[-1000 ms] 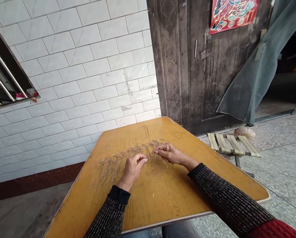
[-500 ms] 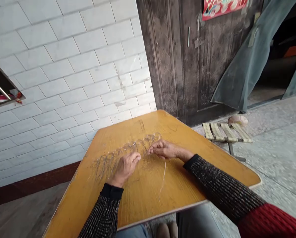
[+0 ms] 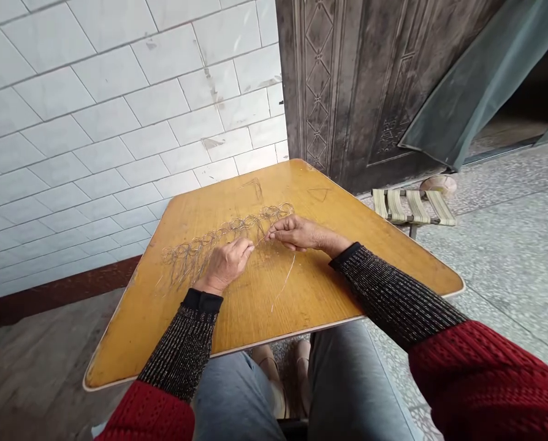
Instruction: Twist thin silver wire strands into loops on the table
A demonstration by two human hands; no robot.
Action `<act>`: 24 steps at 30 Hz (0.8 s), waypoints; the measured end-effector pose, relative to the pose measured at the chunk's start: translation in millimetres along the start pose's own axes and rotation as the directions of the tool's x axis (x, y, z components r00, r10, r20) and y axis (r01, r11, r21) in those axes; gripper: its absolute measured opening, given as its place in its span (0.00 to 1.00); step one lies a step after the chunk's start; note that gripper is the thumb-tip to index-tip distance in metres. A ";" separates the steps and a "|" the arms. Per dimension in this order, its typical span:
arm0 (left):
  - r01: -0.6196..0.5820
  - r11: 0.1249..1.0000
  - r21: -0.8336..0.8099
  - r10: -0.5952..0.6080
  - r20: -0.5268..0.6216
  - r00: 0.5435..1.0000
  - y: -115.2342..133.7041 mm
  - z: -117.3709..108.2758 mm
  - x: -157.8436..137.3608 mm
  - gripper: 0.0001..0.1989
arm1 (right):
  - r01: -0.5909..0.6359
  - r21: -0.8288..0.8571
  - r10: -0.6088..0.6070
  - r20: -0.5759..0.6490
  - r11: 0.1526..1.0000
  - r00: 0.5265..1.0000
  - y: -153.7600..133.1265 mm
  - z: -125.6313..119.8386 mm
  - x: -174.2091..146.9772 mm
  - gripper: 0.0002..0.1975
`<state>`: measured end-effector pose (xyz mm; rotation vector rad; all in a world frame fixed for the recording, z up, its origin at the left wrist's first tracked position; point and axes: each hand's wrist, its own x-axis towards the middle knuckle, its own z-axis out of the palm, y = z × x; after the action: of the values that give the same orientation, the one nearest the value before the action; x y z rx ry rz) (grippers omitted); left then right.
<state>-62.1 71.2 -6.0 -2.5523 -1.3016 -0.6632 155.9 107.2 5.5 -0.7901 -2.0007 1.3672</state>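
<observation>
Between my two hands runs a thin, pale wire [image 3: 259, 241], pinched at either side. My left hand [image 3: 228, 262] is closed on it, knuckles up, fingertips pointing right. My right hand [image 3: 295, 233] pinches it from the other side, a short gap away. A loose end of the wire hangs below my right hand and trails over the wooden table [image 3: 274, 288] toward its near edge. Just beyond my hands lies a row of looped, coiled wires [image 3: 219, 234], with straight tails spreading toward me. My left hand partly covers these tails.
A low folding stool [image 3: 414, 207] with woven straps stands right of the table, a round pale object [image 3: 439, 184] behind it. White tiled wall [image 3: 131, 110] and a dark carved door [image 3: 342, 92] rise behind the table. A grey-green curtain [image 3: 476, 86] hangs at the right.
The view has tilted downward, so my legs and shoes show more. Both hands keep their pinch on the wire at nearly the same spot over the table.
</observation>
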 end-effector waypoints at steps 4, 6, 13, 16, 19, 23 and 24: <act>-0.010 1.000 0.003 0.010 -0.003 1.000 -1.2 1.0 -0.7 0.12 | -0.004 -0.011 0.004 -0.002 1.000 1.000 0.6 0.7 1.4 0.09; -0.009 1.000 -0.002 0.009 -0.012 1.000 -0.9 1.0 -1.1 0.11 | -0.003 -0.021 0.003 -0.002 1.000 1.000 2.2 1.1 2.9 0.09; 0.062 0.998 -0.014 -0.063 -0.070 0.996 6.9 -5.6 -0.2 0.11 | -0.030 -0.010 0.029 -0.077 1.000 0.997 3.3 5.4 8.4 0.07; 0.052 0.998 -0.045 -0.054 -0.046 0.997 11.4 -5.1 -0.2 0.09 | -0.016 -0.002 0.016 -0.075 1.000 0.997 2.4 8.4 8.1 0.08; 0.033 0.996 -0.079 -0.034 -0.012 0.999 14.4 -0.9 -1.5 0.07 | -0.011 -0.018 0.010 -0.038 1.000 0.999 3.6 11.1 7.6 0.09; 0.025 0.994 -0.111 -0.028 -0.027 0.999 16.3 4.2 -3.7 0.08 | -0.026 -0.047 0.025 -0.012 0.999 1.000 3.6 14.3 6.6 0.11; 0.025 0.993 -0.117 -0.030 -0.040 0.999 16.3 4.7 -4.0 0.08 | -0.036 -0.053 0.035 -0.010 0.998 0.999 2.8 14.9 6.1 0.12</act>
<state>-49.6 60.4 -11.6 -2.6001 -1.3237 -0.8162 141.2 103.7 -0.8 -0.8580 -2.0322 1.3328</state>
